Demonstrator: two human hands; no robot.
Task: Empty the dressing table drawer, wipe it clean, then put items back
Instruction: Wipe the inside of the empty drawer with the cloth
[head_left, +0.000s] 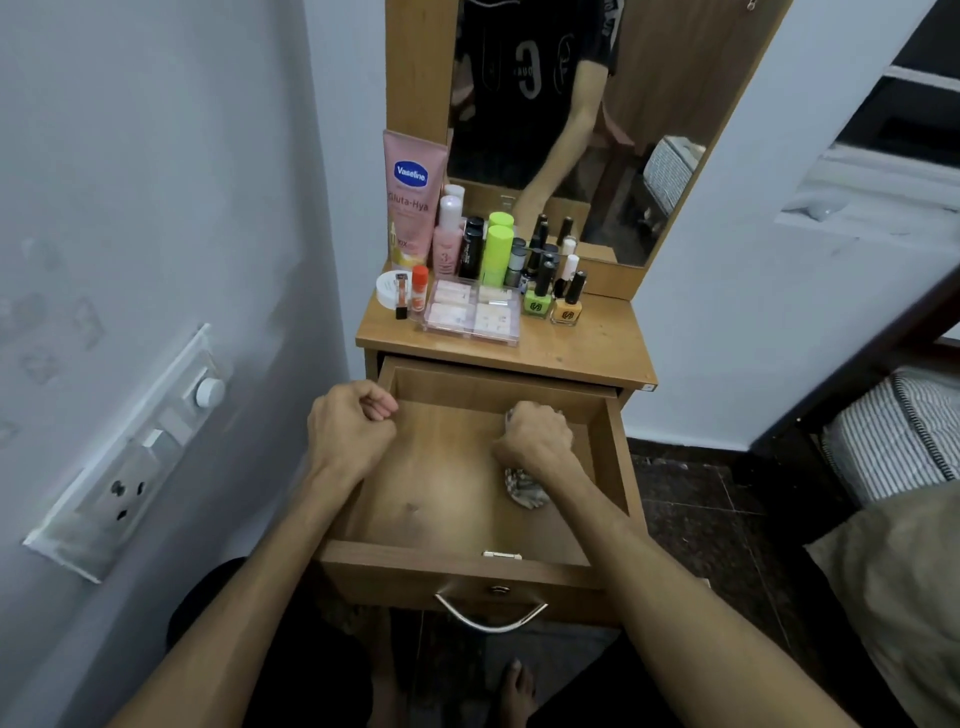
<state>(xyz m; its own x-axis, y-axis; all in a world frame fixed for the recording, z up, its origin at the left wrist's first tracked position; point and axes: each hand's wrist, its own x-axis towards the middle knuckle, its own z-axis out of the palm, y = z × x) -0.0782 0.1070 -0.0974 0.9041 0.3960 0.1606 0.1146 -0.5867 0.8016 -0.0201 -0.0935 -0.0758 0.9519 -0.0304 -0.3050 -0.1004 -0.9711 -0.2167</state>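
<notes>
Wiping drawer (613, 467), cloth (524, 488) in right hand (537, 436)

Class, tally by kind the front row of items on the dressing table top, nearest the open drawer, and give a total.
Round white jar: 1
Slim tubes: 2
Clear compartment box: 1
Square nail polish bottles: 2
Total: 6

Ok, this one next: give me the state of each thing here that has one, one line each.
drawer: pulled open, emptied.
cloth: crumpled on the drawer floor, in the right hand's grip.
right hand: closed on the cloth.
left hand: fisted, empty, at the drawer's left rim.
cosmetics: upright on the tabletop.
clear organiser: flat, filled.
</notes>
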